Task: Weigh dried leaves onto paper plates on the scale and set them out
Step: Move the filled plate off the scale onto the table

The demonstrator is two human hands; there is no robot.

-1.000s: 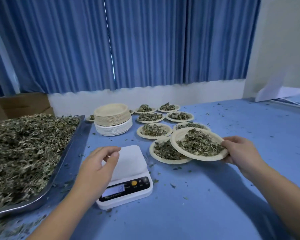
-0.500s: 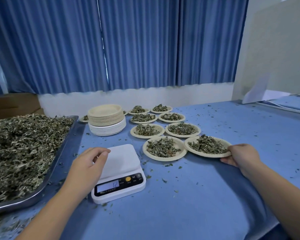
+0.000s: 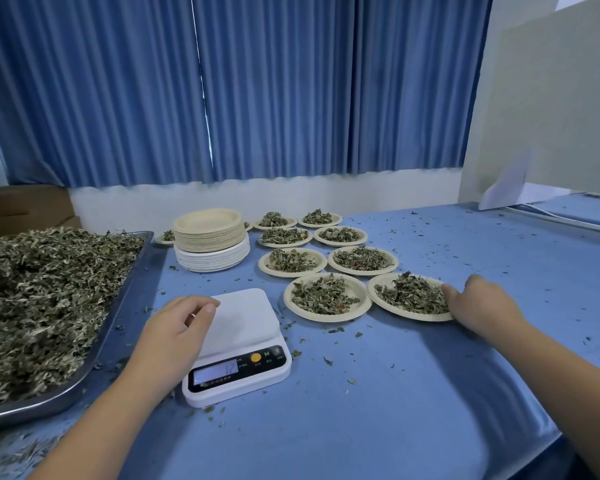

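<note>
scale (image 3: 236,341) display is blurred, digits unreadable. tray (image 3: 122,299) of leaves is cut off at left. right hand (image 3: 482,303) sits on the right rim of the front-right plate (image 3: 406,316); thumb hidden, can't tell if it grips. plate lies flat on the table (image 3: 395,393), right of the scale. left hand (image 3: 177,327) is loosely curled and empty over the scale's left edge. scale's long axis runs near-far, display toward the person.

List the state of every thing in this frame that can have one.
Scale, platform bare, display lit.
Plate stack, empty, upright.
Tray, heaped with dried leaves.
Nearest right plate, filled, down on table.
Other plates, filled, set out in rows.
Left hand, loosely curled over scale, holding nothing.
Right hand, fingers touching that plate's rim.
</note>
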